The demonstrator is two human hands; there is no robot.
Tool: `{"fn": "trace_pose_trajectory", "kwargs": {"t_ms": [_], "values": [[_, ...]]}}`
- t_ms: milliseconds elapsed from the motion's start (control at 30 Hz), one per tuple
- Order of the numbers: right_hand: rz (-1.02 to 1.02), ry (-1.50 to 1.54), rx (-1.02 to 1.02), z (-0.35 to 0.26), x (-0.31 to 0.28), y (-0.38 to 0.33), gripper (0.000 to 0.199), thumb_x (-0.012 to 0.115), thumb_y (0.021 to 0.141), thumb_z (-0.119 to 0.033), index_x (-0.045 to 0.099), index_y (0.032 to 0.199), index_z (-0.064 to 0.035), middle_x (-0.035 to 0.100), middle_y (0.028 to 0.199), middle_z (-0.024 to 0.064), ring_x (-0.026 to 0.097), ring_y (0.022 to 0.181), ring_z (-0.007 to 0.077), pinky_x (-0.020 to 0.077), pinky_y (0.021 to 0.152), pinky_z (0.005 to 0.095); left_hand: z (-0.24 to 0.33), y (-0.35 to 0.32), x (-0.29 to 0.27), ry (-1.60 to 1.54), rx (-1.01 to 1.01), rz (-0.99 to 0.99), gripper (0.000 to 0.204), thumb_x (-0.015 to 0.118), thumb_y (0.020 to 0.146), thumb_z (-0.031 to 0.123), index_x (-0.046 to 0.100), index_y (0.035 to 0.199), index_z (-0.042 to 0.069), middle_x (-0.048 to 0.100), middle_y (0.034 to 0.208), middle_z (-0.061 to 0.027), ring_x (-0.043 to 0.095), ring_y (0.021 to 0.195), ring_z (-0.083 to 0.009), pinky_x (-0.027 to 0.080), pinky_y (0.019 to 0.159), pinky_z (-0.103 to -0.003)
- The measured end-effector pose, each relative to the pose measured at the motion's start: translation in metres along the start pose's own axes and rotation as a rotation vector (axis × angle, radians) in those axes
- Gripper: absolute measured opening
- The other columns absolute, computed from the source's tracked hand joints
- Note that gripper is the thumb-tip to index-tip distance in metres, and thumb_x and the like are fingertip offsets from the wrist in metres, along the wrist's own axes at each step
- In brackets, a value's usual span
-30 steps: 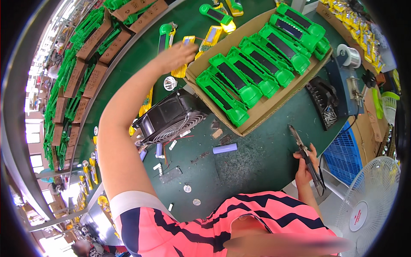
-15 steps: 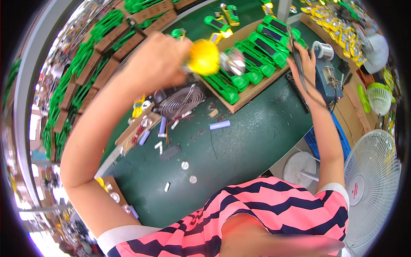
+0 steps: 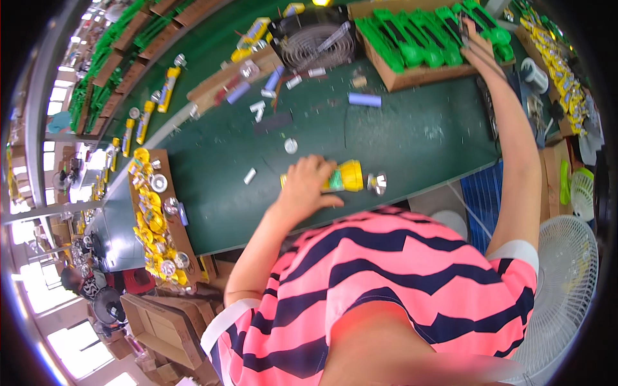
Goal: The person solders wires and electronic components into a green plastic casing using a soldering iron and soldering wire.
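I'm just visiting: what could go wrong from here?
The silver reflector beside the yellow light lies near the table's edge, so a bump might knock it off.
The right hand holds a dark tool near the green cases; it could scratch one.
The loose purple cell might roll.

2 grips [image 3: 305,185], 1 yellow lamp [image 3: 351,177] under the left, 4 purple cylinders [image 3: 365,100], 1 black-framed fan [image 3: 315,48], 1 wire spool [image 3: 534,75]

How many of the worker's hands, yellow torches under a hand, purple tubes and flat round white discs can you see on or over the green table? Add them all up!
Worker's hands, left hand and right hand: 2
Yellow torch under the left hand: 1
Purple tubes: 4
Flat white disc: 1
Total: 8
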State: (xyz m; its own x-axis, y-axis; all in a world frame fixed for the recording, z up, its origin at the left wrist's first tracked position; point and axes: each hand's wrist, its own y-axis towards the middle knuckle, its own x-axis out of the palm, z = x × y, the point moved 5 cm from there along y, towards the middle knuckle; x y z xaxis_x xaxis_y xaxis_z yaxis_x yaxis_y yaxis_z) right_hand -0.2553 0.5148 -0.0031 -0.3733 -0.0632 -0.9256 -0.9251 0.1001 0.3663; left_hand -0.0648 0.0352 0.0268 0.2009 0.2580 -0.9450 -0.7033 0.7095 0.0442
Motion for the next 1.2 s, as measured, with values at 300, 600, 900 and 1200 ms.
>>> {"fn": "trace_pose_trajectory", "kwargs": {"t_ms": [300, 600, 900, 1200], "values": [[0.101, 1.146, 0.725, -0.014, -0.041, -0.030, 0.040, 0.046, 0.086, -0.011, 0.043, 0.125, -0.0194, 0.056, 0.087, 0.0086, 0.051, 0.063, 0.0217, 0.0401, 0.059, 0.0298, 0.018, 0.020, 0.004, -0.141, 0.077, 0.160, 0.019, 0.062, 0.070, 0.005, 0.060, 0.089, 0.006, 0.052, 0.095, -0.0105, 0.052, 0.084, -0.0279, 0.043, 0.073, -0.036], [0.402, 0.897, 0.237, -0.126, -0.147, -0.185, 0.033, 0.058, 0.078, 0.002, 0.057, 0.111, -0.0026, 0.053, 0.113, 0.0116, 0.060, 0.086, 0.0141, 0.0467, 0.080, 0.0311, 0.028, 0.023, 0.026, -0.329, 0.096, 0.109, 0.018, 0.060, 0.074, 0.012, 0.059, 0.092, 0.007, 0.051, 0.104, -0.0109, 0.048, 0.095, -0.0294, 0.038, 0.081, -0.040], [0.127, 1.113, -0.042, -0.224, -0.048, -0.256, 0.044, 0.058, 0.077, 0.004, 0.037, 0.115, -0.0029, 0.060, 0.107, 0.0161, 0.059, 0.097, 0.0208, 0.0456, 0.080, 0.0265, 0.012, 0.021, 0.027, -0.823, -0.058, 0.273, 0.012, 0.058, 0.077, 0.004, 0.063, 0.088, 0.007, 0.056, 0.106, -0.0114, 0.053, 0.100, -0.0235, 0.042, 0.081, -0.034], [-0.013, 0.906, -0.355, -0.259, -0.066, -0.253, 0.044, 0.067, 0.070, 0.000, 0.046, 0.108, -0.0055, 0.064, 0.094, 0.0099, 0.062, 0.075, 0.0226, 0.0460, 0.085, 0.0391, -0.019, 0.003, -0.007, 0.046, -0.087, 0.422, 0.002, 0.062, 0.071, 0.004, 0.062, 0.073, 0.003, 0.059, 0.072, -0.0030, 0.053, 0.076, -0.0194, 0.039, 0.071, -0.031]]}}
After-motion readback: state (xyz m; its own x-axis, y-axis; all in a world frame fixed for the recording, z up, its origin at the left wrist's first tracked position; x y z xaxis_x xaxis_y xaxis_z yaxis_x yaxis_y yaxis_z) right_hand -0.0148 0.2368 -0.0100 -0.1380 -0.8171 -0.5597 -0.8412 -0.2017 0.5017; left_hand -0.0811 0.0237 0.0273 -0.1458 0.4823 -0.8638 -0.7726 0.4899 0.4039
